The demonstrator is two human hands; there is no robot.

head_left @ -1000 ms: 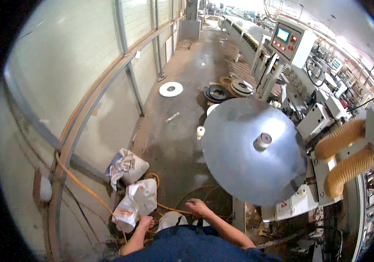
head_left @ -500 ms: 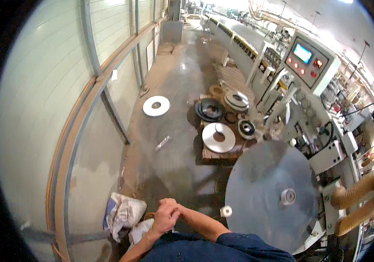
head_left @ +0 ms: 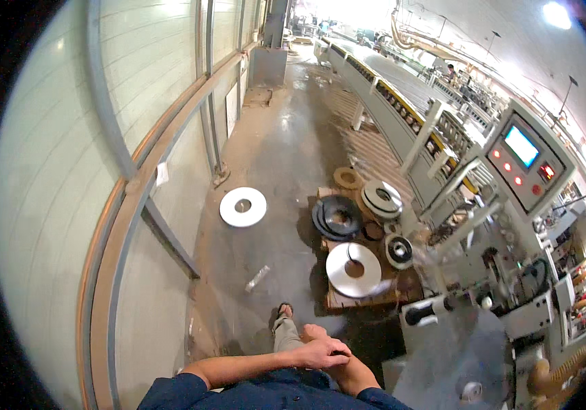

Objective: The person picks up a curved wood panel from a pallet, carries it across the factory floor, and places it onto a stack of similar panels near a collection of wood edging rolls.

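In front of my waist, my left hand (head_left: 323,352) lies across my right wrist with its fingers curled round it. My right hand (head_left: 312,333) sticks out just beyond, partly covered by the left one, and its fingers cannot be made out. No object shows in either hand. At the right stands a large round grey disc (head_left: 453,359) on a machine. Ahead on the floor, a low wooden pallet (head_left: 402,290) bears several rolls of band, among them a white roll (head_left: 337,273) and a black roll (head_left: 327,212).
A white roll (head_left: 243,206) lies alone on the floor, with a small clear wrapper (head_left: 257,279) nearer me. Along the left runs a panelled wall with a metal rail (head_left: 118,232). At the right are a control panel (head_left: 528,157) and a long machine (head_left: 392,96).
My view has shifted forward, and the large disc now sits lower in it. My foot has come into sight. My joined hands have moved right in the picture, the left still over the right wrist.
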